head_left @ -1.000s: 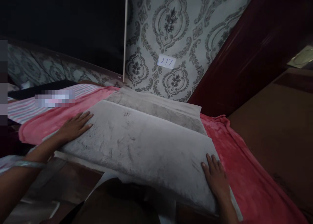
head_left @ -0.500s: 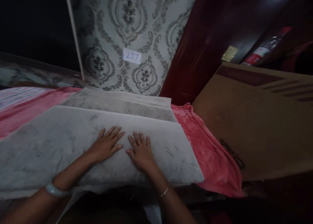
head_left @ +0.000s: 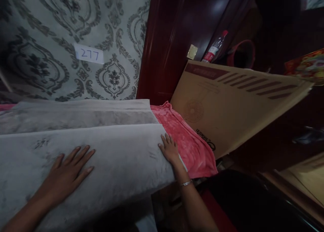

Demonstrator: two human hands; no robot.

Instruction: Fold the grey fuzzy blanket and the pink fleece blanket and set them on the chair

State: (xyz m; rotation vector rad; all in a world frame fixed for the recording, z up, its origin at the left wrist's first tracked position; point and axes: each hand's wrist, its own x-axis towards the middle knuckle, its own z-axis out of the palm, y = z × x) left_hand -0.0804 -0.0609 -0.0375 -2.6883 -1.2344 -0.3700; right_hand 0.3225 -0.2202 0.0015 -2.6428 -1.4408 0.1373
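Observation:
A grey-white folded sheet of cloth or paper-like material (head_left: 118, 157) stretches across the surface before me, with faint dark markings. Its fold leaves a grey strip and a pale edge showing at the back. My left hand (head_left: 69, 173) lies flat on its left part, fingers spread. On the right, my right hand (head_left: 170, 149) rests with fingers apart at the sheet's right edge, close to the pink cloth (head_left: 188, 147) that sticks out from beneath. Neither hand grips anything.
A large cardboard box (head_left: 215, 100) leans at the right, beside a dark red wooden panel (head_left: 162, 49). Behind it stands a plastic bottle (head_left: 214, 49) with a red cap. Patterned wallpaper (head_left: 113, 76) bears a card (head_left: 89, 53) reading 277. A dark rounded object (head_left: 248, 198) is at lower right.
The view has swung right. My right hand has slid across the sheet to its right edge, away from my left hand. Both hands remain flat.

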